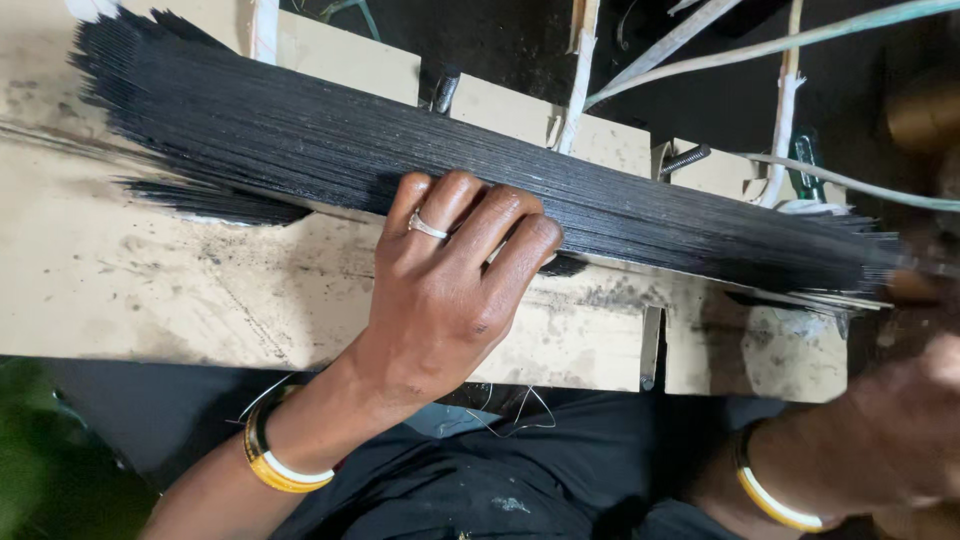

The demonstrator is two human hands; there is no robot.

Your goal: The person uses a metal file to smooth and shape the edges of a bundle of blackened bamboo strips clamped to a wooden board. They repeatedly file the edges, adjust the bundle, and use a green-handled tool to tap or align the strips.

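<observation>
Left hand point(450, 290) on board, fingers point(470, 215) (ringed) pressing black stick bundle point(300, 135)

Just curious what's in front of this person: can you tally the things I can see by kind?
Bundle of thin black sticks: 1, too many sticks to count
Wooden board: 1
Hands: 2, left hand on the bundle, right hand blurred
Finger ring: 1
Gold bangles: 2 wrists, and
Total: 7

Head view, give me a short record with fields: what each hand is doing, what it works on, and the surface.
left hand: fingers pressed flat on the black sticks
right hand: blurred at the sticks' right end; grip unclear
sticks: long thin bundle, fanned out at the left
surface: stained pale board
wrists: gold bangles
</observation>
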